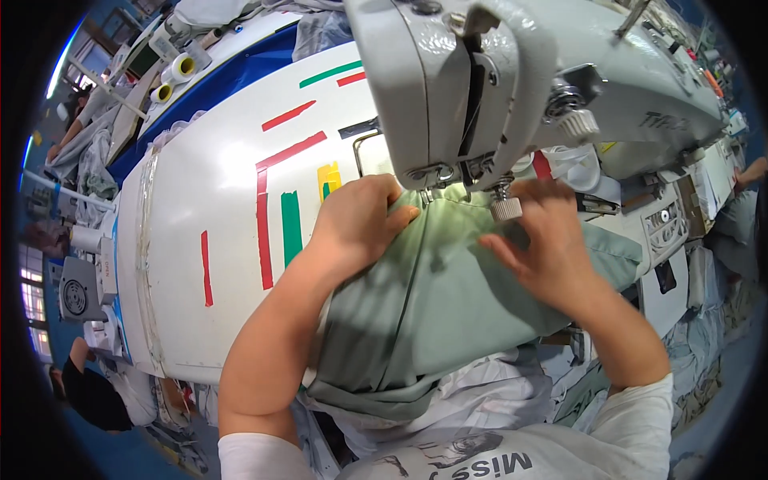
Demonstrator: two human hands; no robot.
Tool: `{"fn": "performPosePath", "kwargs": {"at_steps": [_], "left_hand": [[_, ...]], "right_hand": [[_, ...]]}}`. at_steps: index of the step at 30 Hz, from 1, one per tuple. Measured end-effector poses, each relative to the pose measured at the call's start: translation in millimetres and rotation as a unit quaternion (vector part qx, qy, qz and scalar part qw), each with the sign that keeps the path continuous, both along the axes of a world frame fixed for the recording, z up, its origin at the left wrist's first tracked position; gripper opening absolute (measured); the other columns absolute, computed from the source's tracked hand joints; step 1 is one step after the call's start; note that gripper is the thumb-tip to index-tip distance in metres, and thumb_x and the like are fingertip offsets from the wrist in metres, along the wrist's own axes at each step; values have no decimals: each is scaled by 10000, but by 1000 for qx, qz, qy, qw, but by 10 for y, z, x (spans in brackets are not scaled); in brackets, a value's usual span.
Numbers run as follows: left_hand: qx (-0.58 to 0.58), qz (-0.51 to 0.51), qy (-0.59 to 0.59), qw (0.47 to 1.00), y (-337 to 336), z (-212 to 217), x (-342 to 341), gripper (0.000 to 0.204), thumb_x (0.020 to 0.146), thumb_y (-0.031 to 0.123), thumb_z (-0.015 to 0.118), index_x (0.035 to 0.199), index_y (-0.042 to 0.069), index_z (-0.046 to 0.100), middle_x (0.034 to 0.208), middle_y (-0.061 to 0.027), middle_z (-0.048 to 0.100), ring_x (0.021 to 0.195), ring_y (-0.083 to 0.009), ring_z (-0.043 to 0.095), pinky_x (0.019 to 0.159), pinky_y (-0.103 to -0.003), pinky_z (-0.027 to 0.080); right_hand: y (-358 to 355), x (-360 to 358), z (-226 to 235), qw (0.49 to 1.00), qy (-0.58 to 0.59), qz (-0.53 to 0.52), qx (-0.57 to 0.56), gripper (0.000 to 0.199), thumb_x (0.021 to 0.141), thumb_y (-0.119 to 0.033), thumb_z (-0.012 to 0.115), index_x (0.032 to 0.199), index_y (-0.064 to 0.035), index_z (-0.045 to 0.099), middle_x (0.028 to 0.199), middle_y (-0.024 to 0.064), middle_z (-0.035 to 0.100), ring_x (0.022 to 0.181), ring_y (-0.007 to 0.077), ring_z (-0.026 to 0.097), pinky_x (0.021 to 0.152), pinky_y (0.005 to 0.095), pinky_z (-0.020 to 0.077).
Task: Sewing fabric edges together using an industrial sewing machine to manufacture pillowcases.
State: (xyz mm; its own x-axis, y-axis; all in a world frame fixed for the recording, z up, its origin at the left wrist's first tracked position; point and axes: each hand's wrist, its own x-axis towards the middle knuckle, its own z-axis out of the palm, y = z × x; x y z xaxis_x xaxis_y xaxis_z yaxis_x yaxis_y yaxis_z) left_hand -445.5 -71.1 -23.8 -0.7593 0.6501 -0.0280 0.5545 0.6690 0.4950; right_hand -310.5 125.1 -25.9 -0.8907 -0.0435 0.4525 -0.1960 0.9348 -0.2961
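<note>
A grey-green garment piece (472, 308) with a seam down its middle lies under the sewing machine's presser foot (426, 197) and hangs toward my lap. Left of the foot, my left hand (352, 220) is closed on the cloth's edge, thumb pointing at the needle area. My right hand (552, 244) rests over the cloth on the other side, its thumb well apart from the bent fingers. Part of those fingers is hidden behind the machine's knob (506, 208). Gathers show in the lit cloth near the foot.
The white sewing machine head (448, 96) stands above my hands. Red, green and yellow tape strips mark the white table (180, 216). Thread cones (182, 66) lie at the far left. A phone (666, 277) is at the right. Other people work at both sides.
</note>
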Motion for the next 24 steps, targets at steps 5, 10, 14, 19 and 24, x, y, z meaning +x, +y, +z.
{"fn": "performPosePath", "kwargs": {"at_steps": [5, 10, 14, 19, 24], "left_hand": [[60, 1, -79, 995, -477, -21, 208, 214, 814, 195, 621, 776, -1, 545, 666, -117, 538, 655, -249, 544, 616, -379, 425], [219, -23, -448, 866, -1232, 948, 864, 210, 780, 5, 608, 971, 63, 541, 721, 21, 450, 613, -61, 441, 557, -202, 363], [573, -41, -84, 814, -1580, 1526, 1420, 217, 862, 41, 538, 1078, 57, 526, 972, -104, 534, 703, -127, 568, 625, -194, 458], [626, -110, -61, 770, -2489, 2957, 1204, 322, 961, 116, 421, 1267, 44, 490, 1239, -121, 556, 1045, -213, 599, 916, -352, 502], [659, 182, 181, 707, -3312, 4114, 829, 323, 962, 152, 453, 1258, 47, 529, 1231, -57, 566, 1088, -165, 560, 973, -318, 435]], "right_hand": [[-698, 690, -26, 984, -44, 137, -101, 327, 642, -123, 747, 910, -71, 566, 866, 80, 581, 749, 282, 528, 690, 398, 372], [-1486, 1348, -137, 934, -62, 287, -201, 304, 732, -192, 683, 973, -43, 572, 923, 91, 559, 832, 269, 543, 743, 381, 435], [-1927, 1386, 45, 932, -122, 297, -169, 296, 769, -217, 651, 983, -26, 576, 920, 132, 595, 815, 308, 592, 692, 396, 471], [-2099, 1651, -83, 899, -259, 337, -107, 134, 701, -72, 621, 803, -17, 555, 717, 212, 603, 760, 359, 631, 653, 481, 485], [-424, 2084, 1219, 951, 30, 48, -304, 87, 782, -17, 540, 817, -10, 619, 800, 57, 637, 754, 133, 614, 663, 258, 479]]}}
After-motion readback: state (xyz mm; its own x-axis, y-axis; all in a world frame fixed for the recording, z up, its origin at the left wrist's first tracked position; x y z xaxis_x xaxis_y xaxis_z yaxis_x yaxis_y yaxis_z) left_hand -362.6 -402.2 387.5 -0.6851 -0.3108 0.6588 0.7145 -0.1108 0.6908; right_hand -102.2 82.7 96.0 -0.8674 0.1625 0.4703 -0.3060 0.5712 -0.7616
